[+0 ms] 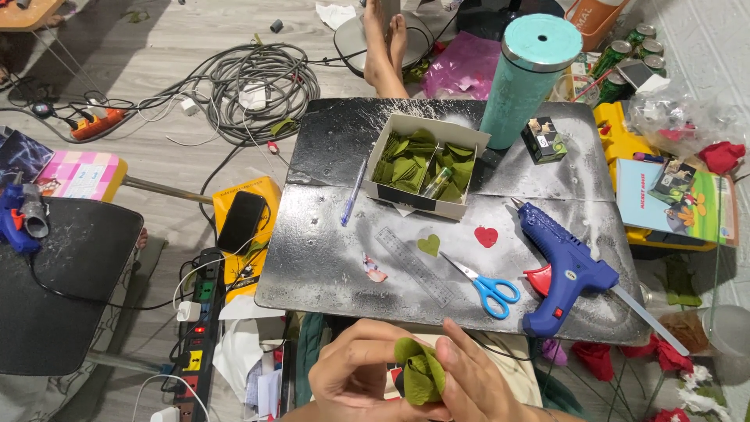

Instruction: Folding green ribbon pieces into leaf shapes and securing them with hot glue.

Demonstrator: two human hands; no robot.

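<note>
Pinching green leaf bundle (420, 373), both hands, below table edge (406, 315)

I hold a bunch of green paper leaves (422, 371) low down, close to me, just past the near edge of the table. The leaves are soft, curled and folded over each other like a little bud. My left hand (355, 375) and right hand (476, 387) pinch them from both sides
</note>
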